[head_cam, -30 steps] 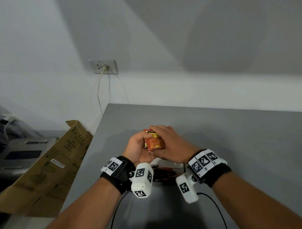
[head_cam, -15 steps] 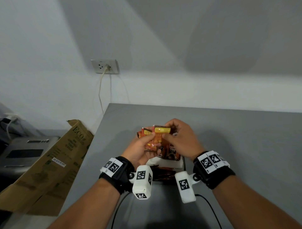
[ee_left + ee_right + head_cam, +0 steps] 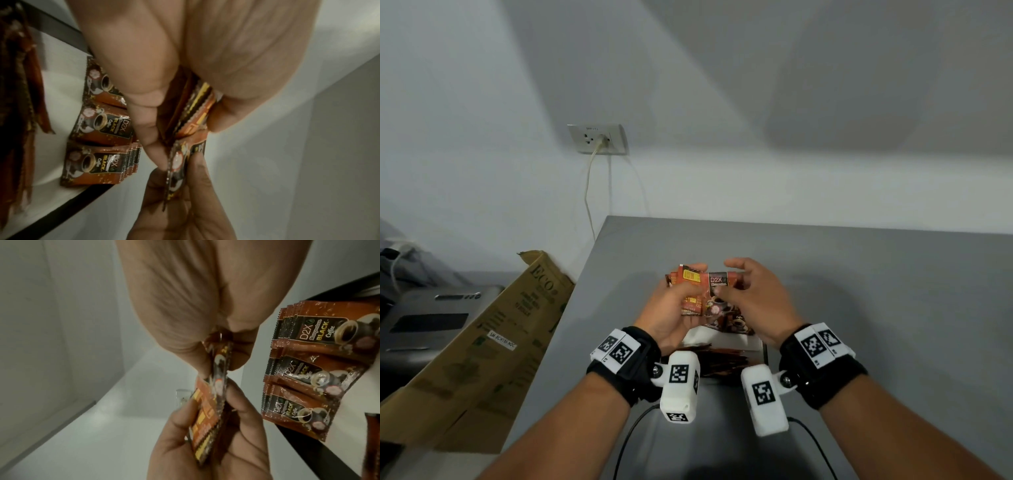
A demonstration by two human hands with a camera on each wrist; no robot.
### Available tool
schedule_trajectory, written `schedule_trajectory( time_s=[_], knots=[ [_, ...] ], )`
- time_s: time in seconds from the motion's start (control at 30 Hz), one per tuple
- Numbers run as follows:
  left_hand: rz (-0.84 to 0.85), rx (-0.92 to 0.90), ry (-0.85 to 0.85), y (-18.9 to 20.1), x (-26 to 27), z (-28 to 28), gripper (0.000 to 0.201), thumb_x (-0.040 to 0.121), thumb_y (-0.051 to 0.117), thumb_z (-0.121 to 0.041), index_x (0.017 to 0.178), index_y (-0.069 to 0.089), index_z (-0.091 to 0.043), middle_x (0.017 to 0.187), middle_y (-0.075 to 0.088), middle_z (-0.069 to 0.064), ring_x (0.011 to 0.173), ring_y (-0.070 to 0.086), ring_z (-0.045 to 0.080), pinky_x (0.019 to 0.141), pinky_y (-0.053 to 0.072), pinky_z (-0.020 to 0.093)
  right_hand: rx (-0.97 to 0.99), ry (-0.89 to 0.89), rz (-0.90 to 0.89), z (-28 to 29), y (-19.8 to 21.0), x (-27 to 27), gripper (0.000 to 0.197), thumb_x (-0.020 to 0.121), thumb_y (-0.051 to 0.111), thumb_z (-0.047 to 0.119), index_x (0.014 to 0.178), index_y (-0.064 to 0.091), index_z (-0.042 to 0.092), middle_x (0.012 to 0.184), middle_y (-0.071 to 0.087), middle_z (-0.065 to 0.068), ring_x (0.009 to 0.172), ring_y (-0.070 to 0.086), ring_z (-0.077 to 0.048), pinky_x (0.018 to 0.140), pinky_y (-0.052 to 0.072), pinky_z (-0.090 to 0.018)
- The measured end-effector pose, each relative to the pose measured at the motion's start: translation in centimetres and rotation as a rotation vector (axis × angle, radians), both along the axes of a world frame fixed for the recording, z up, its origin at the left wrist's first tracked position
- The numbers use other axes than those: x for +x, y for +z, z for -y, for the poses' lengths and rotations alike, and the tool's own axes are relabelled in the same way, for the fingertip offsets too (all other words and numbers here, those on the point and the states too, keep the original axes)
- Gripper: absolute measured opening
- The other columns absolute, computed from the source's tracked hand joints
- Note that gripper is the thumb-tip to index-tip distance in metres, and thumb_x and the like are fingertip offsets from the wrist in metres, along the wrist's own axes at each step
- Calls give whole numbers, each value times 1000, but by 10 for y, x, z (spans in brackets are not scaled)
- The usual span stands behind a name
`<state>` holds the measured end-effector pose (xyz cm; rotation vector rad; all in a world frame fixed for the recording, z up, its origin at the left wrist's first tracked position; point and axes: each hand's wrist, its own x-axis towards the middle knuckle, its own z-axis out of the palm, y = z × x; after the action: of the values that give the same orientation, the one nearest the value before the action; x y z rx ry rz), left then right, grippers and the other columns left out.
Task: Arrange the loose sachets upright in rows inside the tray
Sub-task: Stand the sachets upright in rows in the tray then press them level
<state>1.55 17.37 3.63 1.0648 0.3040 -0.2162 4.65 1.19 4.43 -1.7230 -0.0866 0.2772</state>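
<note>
My left hand (image 3: pixel 681 298) grips a small stack of orange-brown coffee sachets (image 3: pixel 690 287) above the tray. My right hand (image 3: pixel 726 287) pinches a single sachet (image 3: pixel 717 291) at the stack's right side. In the left wrist view the stack (image 3: pixel 195 110) sits between thumb and fingers, and the single sachet (image 3: pixel 176 162) hangs edge-on between both hands. The right wrist view shows that sachet (image 3: pixel 219 365) pinched above the stack (image 3: pixel 205 417). The white tray (image 3: pixel 763 353) with a black rim lies under my hands, with rows of upright sachets (image 3: pixel 98 123) (image 3: pixel 308 369) inside.
The grey table (image 3: pixel 859 291) stretches to the right and far side; its left edge is close to my left arm. A cardboard box (image 3: pixel 493 342) and a grey machine (image 3: pixel 424 322) lie left of the table. A cable (image 3: pixel 633 431) runs under my wrists.
My hands, clasped together on the stack a second ago, have drawn apart. The right hand has slid one sachet off the stack to the right.
</note>
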Motion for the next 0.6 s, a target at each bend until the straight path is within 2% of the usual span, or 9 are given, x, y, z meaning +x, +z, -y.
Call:
schedule_trajectory(
  time_s=[0.07,0.17,0.3,0.33,0.4,0.43,0.47,0.53,0.6],
  knots=[
    [-21,-34,12,0,0,-1,37,94,41,2,125,60,-7,103,71,22,74,70,33,63,60,40,80,-51,-74,0,0,3,27,87,72,2,112,65,13,99,76,-3,90,73,-18,78,58,-30],
    [9,44,27,-1,-2,-2,36,92,53,9,125,57,-4,104,68,24,82,70,35,66,62,43,368,-14,-270,1,7,4,18,91,63,-6,104,67,6,91,75,-9,81,72,-21,72,57,-34],
    [46,135,21,-5,-2,0,41,87,57,16,121,57,-7,98,69,17,80,70,29,69,60,44,345,57,-346,-4,10,0,12,93,60,-5,97,65,6,86,72,-11,74,69,-22,65,56,-34],
    [43,133,14,-5,-2,1,37,88,59,11,119,58,-10,95,70,14,78,69,27,70,58,42,310,30,-283,-5,10,0,13,93,61,-3,93,65,9,83,71,-9,73,68,-21,66,56,-34],
    [-9,64,24,-6,-1,-1,18,95,59,-9,112,61,-13,82,68,9,70,65,22,67,53,37,126,-32,-18,-3,12,3,17,92,65,3,86,67,19,83,71,-1,76,68,-16,73,57,-33],
    [-52,8,39,-4,-1,-2,12,96,58,-17,106,62,-11,76,65,7,66,62,20,63,52,34,-6,-32,135,0,14,3,19,90,68,7,85,69,26,85,71,5,78,68,-9,77,56,-28],
    [-95,-33,60,-4,-1,-4,16,96,57,-23,101,63,-9,73,64,7,62,60,19,59,51,32,-127,10,263,3,16,3,22,89,71,9,85,71,31,87,70,10,81,66,-2,79,53,-20],
    [-109,-40,100,-2,1,-6,20,92,61,-15,110,60,-6,82,67,13,64,63,20,57,52,30,-261,176,380,6,16,-1,27,87,73,7,91,77,34,91,68,14,88,63,0,80,46,-11],
    [-64,37,164,0,4,-9,45,81,65,7,123,56,-8,97,69,21,74,68,26,62,55,34,-262,290,351,9,11,-8,35,85,74,3,95,78,37,91,70,12,86,66,-4,81,49,-13]
  ],
)
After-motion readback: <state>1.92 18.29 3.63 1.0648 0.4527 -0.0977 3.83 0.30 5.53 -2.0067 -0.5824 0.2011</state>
